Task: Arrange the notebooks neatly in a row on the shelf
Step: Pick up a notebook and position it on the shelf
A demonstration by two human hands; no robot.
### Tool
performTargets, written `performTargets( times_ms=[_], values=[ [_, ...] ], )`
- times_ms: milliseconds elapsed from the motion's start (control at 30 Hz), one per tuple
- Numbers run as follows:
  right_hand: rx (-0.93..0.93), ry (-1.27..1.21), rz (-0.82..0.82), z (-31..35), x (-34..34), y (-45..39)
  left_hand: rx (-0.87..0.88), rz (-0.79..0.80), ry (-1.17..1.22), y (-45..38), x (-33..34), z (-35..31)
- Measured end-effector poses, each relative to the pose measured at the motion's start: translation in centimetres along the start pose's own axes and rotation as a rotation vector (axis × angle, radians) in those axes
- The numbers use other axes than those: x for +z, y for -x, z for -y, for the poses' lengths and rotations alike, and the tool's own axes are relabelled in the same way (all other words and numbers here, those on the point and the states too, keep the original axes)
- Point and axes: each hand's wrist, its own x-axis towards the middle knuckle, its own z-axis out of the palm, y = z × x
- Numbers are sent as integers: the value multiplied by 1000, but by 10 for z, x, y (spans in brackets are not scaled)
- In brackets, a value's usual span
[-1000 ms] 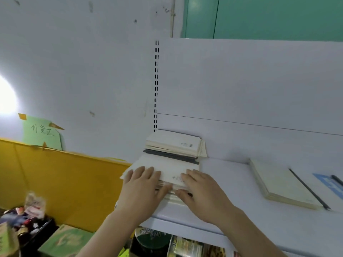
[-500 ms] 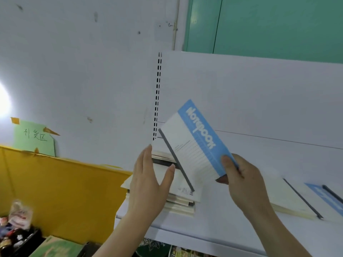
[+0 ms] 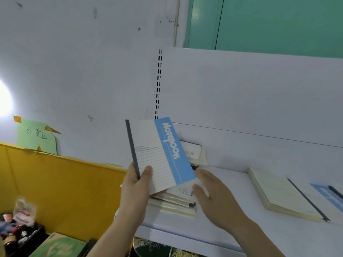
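Holding the blue notebook [image 3: 160, 154] upright at frame centre, my left hand [image 3: 136, 184] pinches only its lower spine corner, so it could slip onto the untidy stack [image 3: 174, 203] below. My right hand [image 3: 213, 195] hovers open beside it over the shelf [image 3: 232, 219], and reaching in could nudge that stack off the front edge.

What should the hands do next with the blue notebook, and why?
Probably set the notebook on the bare shelf beside the stack. The left hand grips it upright off the shelf, and the right hand is open and free to steady it.
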Motion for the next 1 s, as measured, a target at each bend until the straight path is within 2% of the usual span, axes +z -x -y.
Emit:
performTargets(
  times_ms=[33, 100, 233, 367, 500, 600, 700, 833, 933, 1000],
  values=[
    [-68, 102, 87, -1, 8, -4, -10, -11, -11, -2, -5, 2],
    [-166, 257, 162, -3, 21, -9, -17, -28, -49, -4, -15, 5],
    [-244, 322, 102, 1, 11, -12, -30, -33, -38, -7, -25, 2],
    [-140, 205, 173, -5, -21, -5, -14, -54, -12, -11, -29, -7],
    [-31, 156, 119, -8, -76, 10, 6, -52, 42, -17, -30, -20],
    [72, -10, 9, -10, -111, 23, 19, -93, 84, -24, -29, -25],
    [164, -328, -89, -6, -124, 33, 52, -123, 16, -28, -23, -21],
    [263, -773, -205, 0, -116, 34, 72, 9, -111, -15, -2, -11],
    [321, -893, -307, 2, -93, 26, 35, 148, -116, 2, 16, -2],
    [354, -806, -412, 1, -72, 22, 19, 207, -96, 14, 27, 2]
  ],
)
